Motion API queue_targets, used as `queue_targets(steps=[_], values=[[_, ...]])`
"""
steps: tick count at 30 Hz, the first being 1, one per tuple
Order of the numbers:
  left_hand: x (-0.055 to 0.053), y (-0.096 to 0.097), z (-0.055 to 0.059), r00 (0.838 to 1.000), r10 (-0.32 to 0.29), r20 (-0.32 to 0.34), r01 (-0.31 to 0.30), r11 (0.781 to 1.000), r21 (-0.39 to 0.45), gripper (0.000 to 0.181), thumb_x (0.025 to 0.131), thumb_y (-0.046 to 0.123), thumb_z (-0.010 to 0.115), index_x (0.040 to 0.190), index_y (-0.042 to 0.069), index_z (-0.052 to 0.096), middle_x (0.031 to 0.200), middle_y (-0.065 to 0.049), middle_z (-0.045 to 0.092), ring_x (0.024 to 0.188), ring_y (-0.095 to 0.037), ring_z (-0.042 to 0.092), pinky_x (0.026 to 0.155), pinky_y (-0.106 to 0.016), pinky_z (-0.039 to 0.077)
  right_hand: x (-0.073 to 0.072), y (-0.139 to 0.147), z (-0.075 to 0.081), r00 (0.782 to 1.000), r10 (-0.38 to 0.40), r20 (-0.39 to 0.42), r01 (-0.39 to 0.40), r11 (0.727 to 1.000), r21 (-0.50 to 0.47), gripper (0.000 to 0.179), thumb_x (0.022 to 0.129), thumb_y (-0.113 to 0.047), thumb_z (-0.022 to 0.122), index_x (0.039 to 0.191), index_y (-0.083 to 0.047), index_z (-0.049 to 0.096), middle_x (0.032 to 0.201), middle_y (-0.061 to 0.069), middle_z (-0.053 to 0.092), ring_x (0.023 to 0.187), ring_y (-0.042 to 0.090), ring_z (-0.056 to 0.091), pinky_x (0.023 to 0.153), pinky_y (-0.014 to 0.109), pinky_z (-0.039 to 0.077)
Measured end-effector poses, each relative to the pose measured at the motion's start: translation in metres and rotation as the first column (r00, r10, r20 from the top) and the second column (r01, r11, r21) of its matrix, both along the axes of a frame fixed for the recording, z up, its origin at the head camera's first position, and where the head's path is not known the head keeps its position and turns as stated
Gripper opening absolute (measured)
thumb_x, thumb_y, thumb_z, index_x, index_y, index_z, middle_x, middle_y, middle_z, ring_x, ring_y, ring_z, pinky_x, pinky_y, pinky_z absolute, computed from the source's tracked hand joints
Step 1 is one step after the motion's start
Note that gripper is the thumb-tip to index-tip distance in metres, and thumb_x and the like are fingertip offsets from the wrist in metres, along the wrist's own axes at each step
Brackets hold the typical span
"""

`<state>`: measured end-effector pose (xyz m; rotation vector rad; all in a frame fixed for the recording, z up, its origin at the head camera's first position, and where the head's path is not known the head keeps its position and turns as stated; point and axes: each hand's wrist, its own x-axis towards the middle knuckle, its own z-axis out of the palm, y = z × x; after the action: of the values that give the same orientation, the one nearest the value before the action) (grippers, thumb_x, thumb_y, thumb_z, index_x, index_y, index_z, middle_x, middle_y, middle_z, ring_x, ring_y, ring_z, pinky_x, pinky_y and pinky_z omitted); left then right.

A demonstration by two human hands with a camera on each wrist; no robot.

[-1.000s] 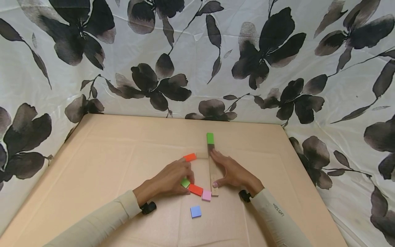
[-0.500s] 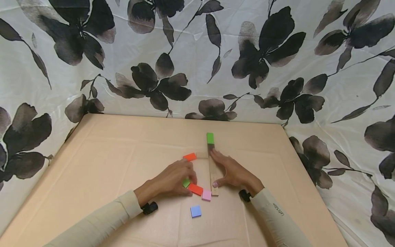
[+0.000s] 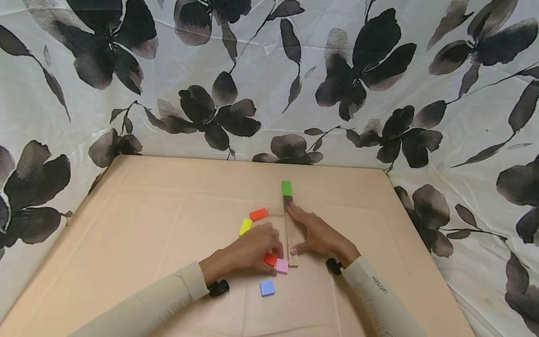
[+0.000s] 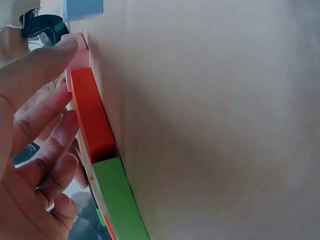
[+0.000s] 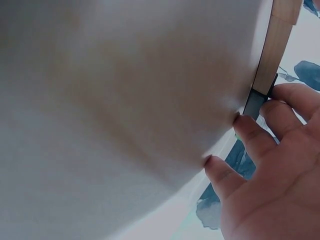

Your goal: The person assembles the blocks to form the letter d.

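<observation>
My left hand (image 3: 254, 245) is bent over the row of coloured blocks. In the left wrist view its thumb is over the pink block (image 4: 77, 60), and the index fingertip is behind the pink and red blocks; whether it pinches either is unclear. The red block (image 4: 92, 115) stands end to end with a green block (image 4: 117, 195), which my hand covers in the head view. My right hand (image 3: 317, 231) lies along the right side of a long wooden strip (image 3: 293, 261), fingers spread, fingertips touching it. A dark piece and a bright green block (image 3: 287, 188) continue the strip at its far end.
A blue block (image 3: 267, 288) lies apart, nearer me. Beyond my left hand are a yellow block (image 3: 245, 226), an orange-red block (image 3: 258, 214) and a pale wooden piece (image 3: 275, 212) reaching the strip. Floral cloth (image 3: 269, 61) rises behind the tan table (image 3: 168, 196).
My left hand has moved right along the row, from the green block to the red and pink ones, uncovering the yellow block. My right hand has stayed put.
</observation>
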<state>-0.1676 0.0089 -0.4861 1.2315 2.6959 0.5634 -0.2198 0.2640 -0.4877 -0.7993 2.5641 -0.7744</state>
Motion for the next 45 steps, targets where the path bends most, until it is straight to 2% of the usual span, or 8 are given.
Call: queue_targets(steps=[10, 25, 31, 45], values=[[0.0006, 0.002, -0.0022, 0.999, 0.008, -0.046, -0.008, 1.0, -0.009, 0.03, 0.08, 0.049, 0.091, 0.099, 0.028, 0.081, 0.085, 0.012, 0.06, 0.087, -0.007, 0.043, 0.074, -0.022, 0.036, -0.0002, -0.0021, 0.0014, 1.0, -0.009, 0.005, 0.009, 1.0, 0.016, 0.124, 0.073, -0.045, 0.095, 0.17, -0.016, 0.023, 0.179, 0.006, 0.014, 0.166, 0.032, 0.015, 0.131, 0.063, 0.011], [0.0009, 0.002, -0.0037, 0.998, 0.025, -0.064, -0.026, 1.0, -0.012, 0.03, 0.08, 0.05, 0.091, 0.099, 0.028, 0.081, 0.084, 0.012, 0.06, 0.087, -0.007, 0.043, 0.074, -0.022, 0.036, -0.0013, -0.002, 0.0008, 1.0, -0.004, 0.002, 0.004, 1.0, 0.02, 0.125, 0.073, -0.046, 0.095, 0.17, -0.015, 0.022, 0.179, 0.007, 0.014, 0.166, 0.033, 0.015, 0.131, 0.062, 0.012], [0.0015, -0.0012, -0.0008, 0.998, 0.027, -0.062, -0.028, 0.999, -0.015, 0.032, 0.08, 0.05, 0.091, 0.101, 0.027, 0.081, 0.085, 0.012, 0.061, 0.087, -0.006, 0.044, 0.074, -0.022, 0.037, -0.001, -0.0022, 0.0009, 1.0, -0.009, 0.009, 0.009, 1.0, 0.017, 0.125, 0.073, -0.046, 0.095, 0.17, -0.017, 0.023, 0.179, 0.007, 0.014, 0.166, 0.033, 0.015, 0.131, 0.063, 0.011], [-0.0023, -0.0058, -0.0025, 0.997, 0.018, -0.072, -0.019, 1.0, -0.009, 0.026, 0.083, 0.042, 0.091, 0.102, 0.027, 0.082, 0.086, 0.013, 0.062, 0.088, -0.006, 0.046, 0.076, -0.021, 0.038, -0.001, -0.0016, -0.0001, 1.0, -0.012, 0.011, 0.012, 1.0, 0.014, 0.125, 0.073, -0.046, 0.095, 0.17, -0.017, 0.023, 0.179, 0.006, 0.014, 0.167, 0.032, 0.014, 0.131, 0.063, 0.011]])
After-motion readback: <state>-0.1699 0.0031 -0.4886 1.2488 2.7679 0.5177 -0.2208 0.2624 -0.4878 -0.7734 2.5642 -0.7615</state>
